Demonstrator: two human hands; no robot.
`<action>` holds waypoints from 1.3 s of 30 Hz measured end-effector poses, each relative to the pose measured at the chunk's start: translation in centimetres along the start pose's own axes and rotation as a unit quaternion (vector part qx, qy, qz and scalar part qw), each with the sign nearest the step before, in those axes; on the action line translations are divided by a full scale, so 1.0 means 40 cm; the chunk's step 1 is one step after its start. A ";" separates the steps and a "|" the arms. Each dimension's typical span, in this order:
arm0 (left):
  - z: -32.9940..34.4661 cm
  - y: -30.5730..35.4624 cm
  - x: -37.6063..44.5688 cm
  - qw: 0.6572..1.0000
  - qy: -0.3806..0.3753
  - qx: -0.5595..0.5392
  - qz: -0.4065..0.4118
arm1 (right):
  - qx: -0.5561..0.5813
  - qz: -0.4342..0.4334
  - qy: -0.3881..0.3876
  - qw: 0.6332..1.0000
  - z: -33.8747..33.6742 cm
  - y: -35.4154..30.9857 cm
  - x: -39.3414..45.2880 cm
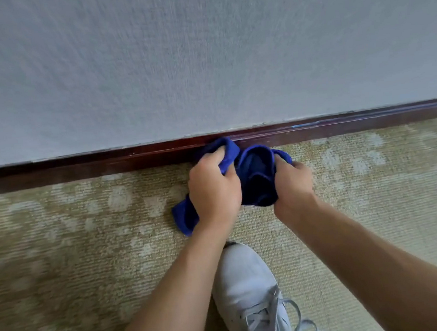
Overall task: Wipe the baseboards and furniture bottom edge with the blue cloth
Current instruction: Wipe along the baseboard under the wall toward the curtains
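A dark red-brown wooden baseboard [77, 166] runs across the view where the grey textured wall meets the carpet. The blue cloth [256, 177] is bunched between both hands just in front of it. My left hand [214, 190] grips the cloth's left part, with one end hanging out below the wrist onto the carpet. My right hand [292, 182] grips the right part, fingers curled round the fabric. The cloth's top fold reaches the baseboard's face near the middle.
Patterned beige carpet [72, 248] covers the floor below the baseboard. My white laced shoe [247, 291] stands on it between my forearms. The grey wall [201, 59] fills the upper half of the view.
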State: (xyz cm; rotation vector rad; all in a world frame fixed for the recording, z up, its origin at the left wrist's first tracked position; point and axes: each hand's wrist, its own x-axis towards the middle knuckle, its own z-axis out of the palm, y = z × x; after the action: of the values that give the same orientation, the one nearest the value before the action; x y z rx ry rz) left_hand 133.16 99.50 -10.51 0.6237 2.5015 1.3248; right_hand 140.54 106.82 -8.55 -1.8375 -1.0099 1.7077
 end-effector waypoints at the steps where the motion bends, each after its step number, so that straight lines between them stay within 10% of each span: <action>1: 0.010 0.005 0.003 0.999 -0.038 -0.003 -0.006 | 0.008 0.006 0.017 1.000 -0.022 0.007 0.006; 9: -0.071 -0.004 0.018 0.929 0.211 -0.218 -0.210 | -0.016 -0.083 -0.122 0.989 0.083 -0.020 -0.041; 13: -0.054 -0.022 0.004 0.959 0.106 -0.214 -0.154 | -0.029 -0.079 -0.119 0.989 0.064 -0.048 -0.014; 17: 0.005 0.023 -0.057 0.963 -0.080 -0.202 -0.161 | 0.020 -0.100 0.086 0.991 -0.036 -0.058 0.022; 26: -0.050 -0.057 0.012 0.821 0.193 -0.355 -0.404 | -0.146 -0.129 -0.068 0.979 0.158 -0.015 -0.075; 29: -0.037 -0.050 0.017 0.836 0.163 -0.356 -0.385 | -0.131 -0.134 -0.099 0.977 0.128 -0.029 -0.051; 34: -0.001 0.005 0.016 0.874 0.024 -0.337 -0.349 | -0.067 -0.122 0.058 0.989 0.057 -0.064 0.026; 39: -0.055 -0.024 0.024 0.843 0.253 -0.331 -0.341 | -0.110 -0.096 0.060 0.988 0.189 -0.022 -0.058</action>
State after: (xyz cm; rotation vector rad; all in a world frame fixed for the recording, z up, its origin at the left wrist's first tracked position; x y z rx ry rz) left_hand 131.20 97.89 -10.10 -0.7838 1.9831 1.9932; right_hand 133.04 104.42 -7.46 -1.8814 -1.3209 1.4036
